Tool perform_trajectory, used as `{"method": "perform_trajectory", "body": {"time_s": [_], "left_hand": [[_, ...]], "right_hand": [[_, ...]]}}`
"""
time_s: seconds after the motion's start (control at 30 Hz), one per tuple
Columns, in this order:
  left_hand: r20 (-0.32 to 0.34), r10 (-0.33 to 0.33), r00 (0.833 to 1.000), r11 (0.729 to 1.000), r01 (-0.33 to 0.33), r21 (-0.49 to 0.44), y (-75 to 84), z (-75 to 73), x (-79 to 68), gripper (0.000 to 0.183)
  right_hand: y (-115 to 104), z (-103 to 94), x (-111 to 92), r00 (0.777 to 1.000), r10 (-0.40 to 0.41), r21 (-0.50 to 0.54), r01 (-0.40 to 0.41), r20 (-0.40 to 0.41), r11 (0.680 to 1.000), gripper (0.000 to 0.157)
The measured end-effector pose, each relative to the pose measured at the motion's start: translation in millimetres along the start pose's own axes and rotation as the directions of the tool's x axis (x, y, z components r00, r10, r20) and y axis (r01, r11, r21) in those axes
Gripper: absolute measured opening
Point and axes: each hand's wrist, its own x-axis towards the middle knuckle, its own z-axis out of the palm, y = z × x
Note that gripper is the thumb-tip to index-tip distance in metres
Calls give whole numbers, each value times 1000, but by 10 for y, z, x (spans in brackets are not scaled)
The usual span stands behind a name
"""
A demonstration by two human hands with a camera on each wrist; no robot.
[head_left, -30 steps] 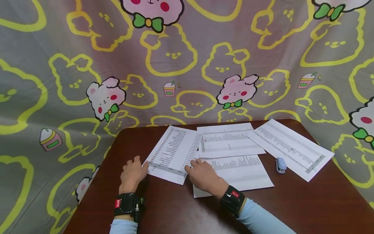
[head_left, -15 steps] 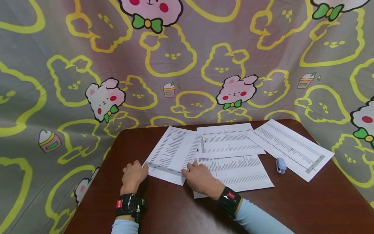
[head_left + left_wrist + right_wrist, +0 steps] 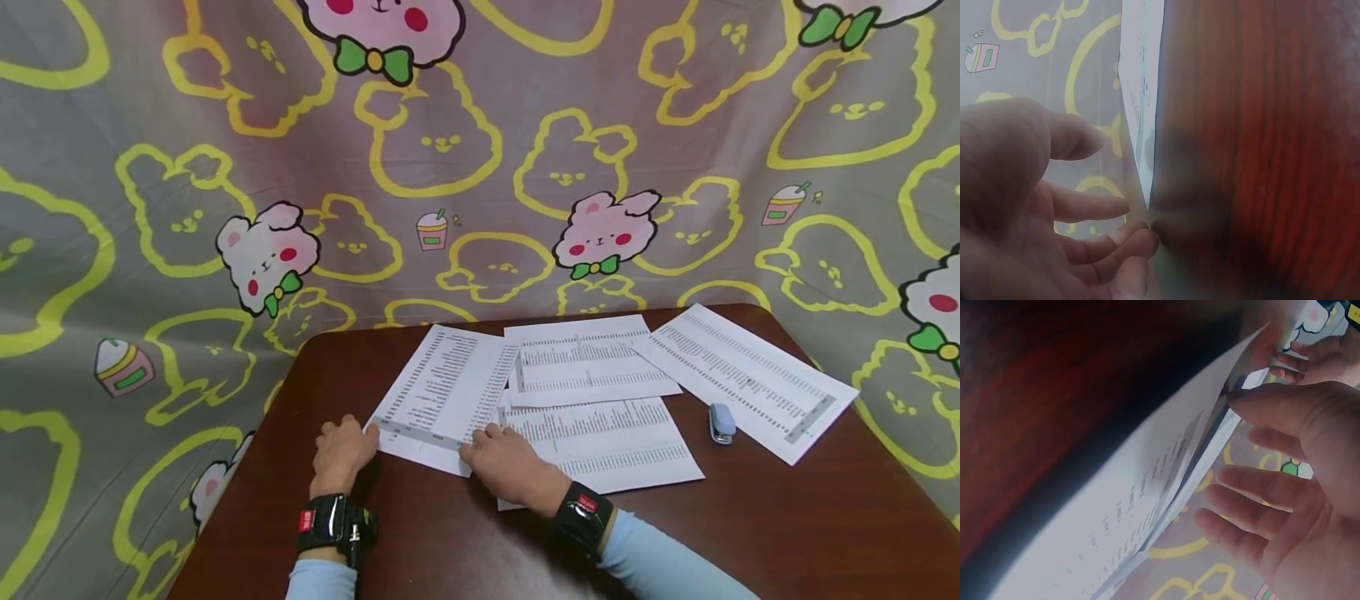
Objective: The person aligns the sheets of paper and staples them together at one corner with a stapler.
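A printed sheet with a grey band across its near end lies slanted at the left of the group. By its near left corner is my left hand, fingers loosely bent; in the left wrist view the thumb stands apart from the paper. My right hand lies over that sheet's near right corner, partly covering a lower printed sheet. Seen from the right wrist, its fingers are extended and spread, the thumb near a paper edge. Whether either hand touches paper is unclear.
Another printed sheet overlaps the lower one at the back. Farther right lies a slanted sheet with a small light-blue stapler beside it. A patterned cloth hangs behind the brown table.
My right hand has slid left and slightly nearer, toward the left sheet's corner. The left hand has shifted slightly nearer. The sheets and stapler look almost unmoved.
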Motion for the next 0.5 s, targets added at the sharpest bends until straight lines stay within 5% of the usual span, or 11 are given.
{"method": "perform_trajectory", "body": {"time_s": [0.5], "left_hand": [[-16, 16, 1000, 999, -17, -37, -11, 33, 63, 48]], "right_hand": [[-94, 87, 9, 993, -97, -153, 85, -69, 984, 12]]}}
